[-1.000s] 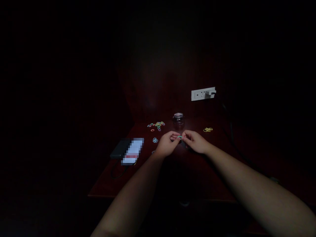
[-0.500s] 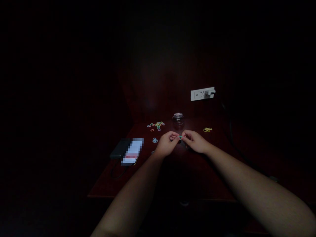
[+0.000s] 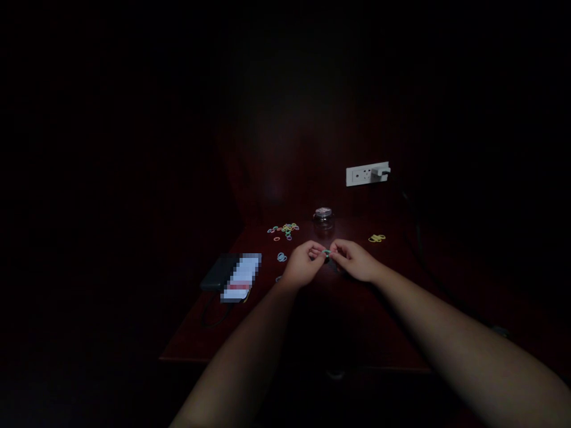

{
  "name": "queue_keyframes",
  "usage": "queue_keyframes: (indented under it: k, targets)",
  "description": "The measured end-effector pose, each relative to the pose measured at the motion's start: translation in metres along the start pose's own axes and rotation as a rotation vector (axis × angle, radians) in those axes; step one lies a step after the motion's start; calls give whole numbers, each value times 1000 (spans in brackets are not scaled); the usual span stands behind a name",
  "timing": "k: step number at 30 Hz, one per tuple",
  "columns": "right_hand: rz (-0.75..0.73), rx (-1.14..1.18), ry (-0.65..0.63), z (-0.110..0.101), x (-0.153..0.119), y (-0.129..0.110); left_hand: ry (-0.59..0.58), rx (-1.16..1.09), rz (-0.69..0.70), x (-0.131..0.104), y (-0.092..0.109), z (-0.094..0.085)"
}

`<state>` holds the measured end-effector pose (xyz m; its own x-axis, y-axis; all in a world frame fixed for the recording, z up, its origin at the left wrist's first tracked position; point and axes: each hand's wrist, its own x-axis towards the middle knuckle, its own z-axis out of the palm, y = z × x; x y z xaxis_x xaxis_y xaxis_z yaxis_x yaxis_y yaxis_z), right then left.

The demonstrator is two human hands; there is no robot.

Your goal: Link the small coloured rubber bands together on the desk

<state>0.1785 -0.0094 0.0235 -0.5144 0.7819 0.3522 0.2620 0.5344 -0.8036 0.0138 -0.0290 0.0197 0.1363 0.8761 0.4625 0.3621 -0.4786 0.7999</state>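
Observation:
Between my two hands is a small green elastic band (image 3: 327, 252), pinched from both sides. My left hand (image 3: 305, 263) grips its left side with thumb and fingers closed. Its other side is in the fingertips of my right hand (image 3: 354, 260). Just beyond my hands stands a clear lidded jar (image 3: 323, 220). A few blue bands (image 3: 282, 257) lie left of my left hand, and another bluish band is partly hidden by my left wrist. Farther back is a loose pile of mixed-colour bands (image 3: 289, 228). Yellow bands (image 3: 377, 238) lie in a group beyond my right hand.
On the left of the dark red table (image 3: 196, 345) lie a phone with a blurred screen (image 3: 243, 276) and a dark flat box (image 3: 218, 272) with a cable. A wall socket (image 3: 367, 173) with a plug is behind, and a dark cable runs down at the right.
The whole view has shifted slightly, so everything sits a little lower. My hands keep their hold on the green band, which shows a bit more as a loop.

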Motion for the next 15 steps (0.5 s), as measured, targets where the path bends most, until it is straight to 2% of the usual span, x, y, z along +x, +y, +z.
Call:
queue_keyframes:
  k: [15]
  targets:
    - [-8,-18,3,0,1,4,25,-106,-14,0,5,-4]
